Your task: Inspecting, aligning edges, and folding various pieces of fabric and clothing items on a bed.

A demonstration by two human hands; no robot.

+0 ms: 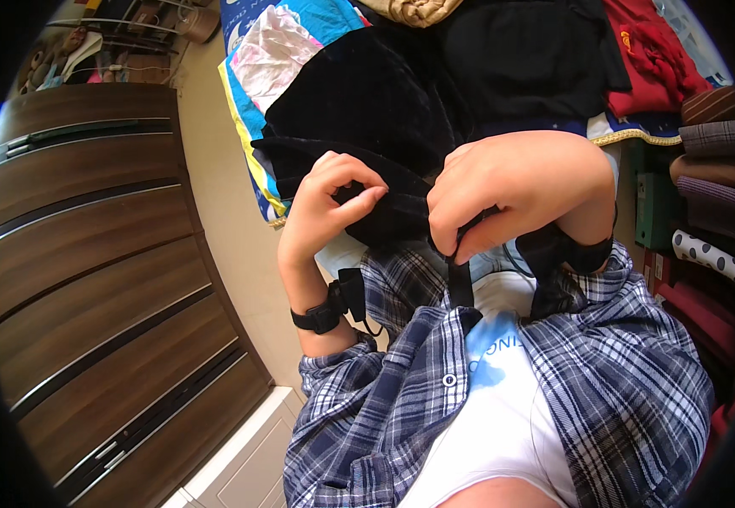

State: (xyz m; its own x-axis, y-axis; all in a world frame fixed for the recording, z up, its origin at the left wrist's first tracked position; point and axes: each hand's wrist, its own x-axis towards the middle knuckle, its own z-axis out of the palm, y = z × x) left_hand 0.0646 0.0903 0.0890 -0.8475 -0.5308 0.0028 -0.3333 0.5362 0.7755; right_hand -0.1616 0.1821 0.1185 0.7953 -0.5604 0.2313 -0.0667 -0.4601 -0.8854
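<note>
A black velvety garment (361, 95) spreads from the bed's edge down in front of my body. My left hand (342, 197) is at its lower part, thumb and index fingertip close together against the dark cloth; whether cloth is pinched between them is unclear. Beside it, my right hand (500, 197) pinches a narrow black strap (461, 282) between thumb and fingers; the strap hangs down to the front of the plaid shirt (405, 368). Each forearm wears a black band, the left one with a small black device (349, 293) on it.
On the bed beyond lie a folded black garment (526, 57), a red garment (653, 63), a tan cloth (412, 7) and a pale pink-white cloth (275, 54). Stacked folded fabrics (716, 197) stand at the right. Brown wooden drawers (101, 254) line the left.
</note>
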